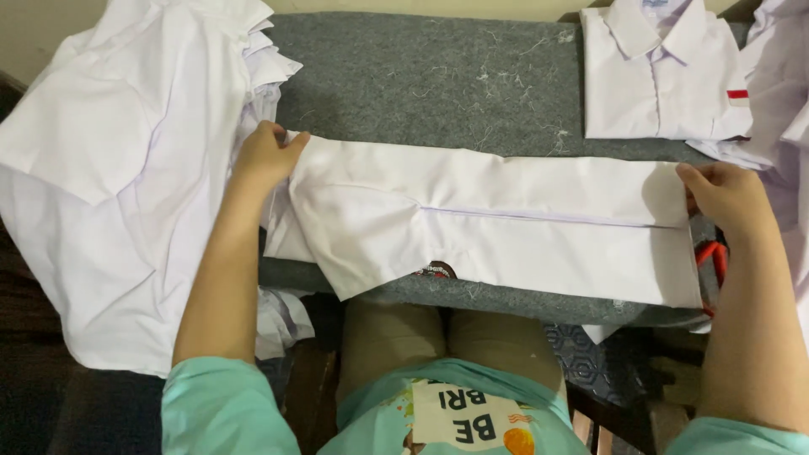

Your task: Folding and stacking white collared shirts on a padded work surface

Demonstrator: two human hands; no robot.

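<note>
Right now a white shirt [497,227], folded into a long narrow band, lies across the middle of the desk [421,76], which is covered in grey felt. The left hand [265,156] presses on the band's end at nine o'clock, fingers [286,143] laid flat and closed together on the cloth, pinning rather than pinching it. The right hand [729,198] is at the three o'clock end, its fingers curled over the fabric edge in a light grip. At about one o'clock lies a finished folded shirt [661,72] with its collar up and a small red and white patch. A heap of loose white shirts [118,168] fills the nine to eleven o'clock side. Something red [712,257] shows just under the right wrist; I cannot tell what it is.
</note>
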